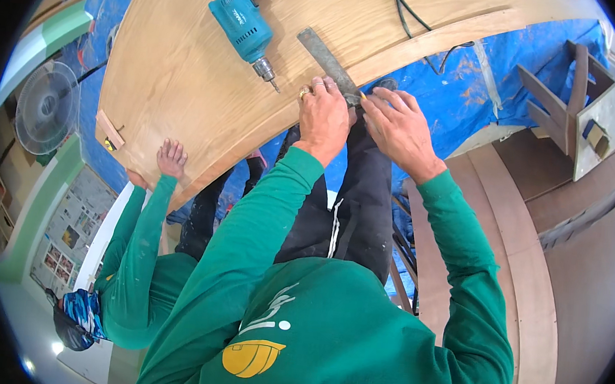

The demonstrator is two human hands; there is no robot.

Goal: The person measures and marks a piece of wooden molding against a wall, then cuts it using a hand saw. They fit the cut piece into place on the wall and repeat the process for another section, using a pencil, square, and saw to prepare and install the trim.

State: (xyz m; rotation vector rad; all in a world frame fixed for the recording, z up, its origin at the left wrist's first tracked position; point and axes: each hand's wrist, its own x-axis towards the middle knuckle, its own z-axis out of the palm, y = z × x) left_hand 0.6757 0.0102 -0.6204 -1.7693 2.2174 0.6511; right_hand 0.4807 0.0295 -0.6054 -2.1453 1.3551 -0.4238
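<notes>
A grey metal try square (325, 56) lies across the front edge of the curved wooden panel (166, 68). My left hand (324, 120) grips the square near that edge, fingers bent over it and the panel's rim. Just to the right, my right hand (404, 134) is closed in a pinch on a pencil (363, 96); only its yellowish end shows between the fingers, close to the square. A teal power drill (241, 20) with a bit in its chuck rests on the panel, left of the square.
At the left, a co-worker in a green sleeve (150, 217) has both hands at the panel's end. A black cord (404, 17) crosses the panel's far side. Blue sheeting (464, 96) spreads beneath. Curved boards (511, 242) and a wooden frame (577, 104) stand at right.
</notes>
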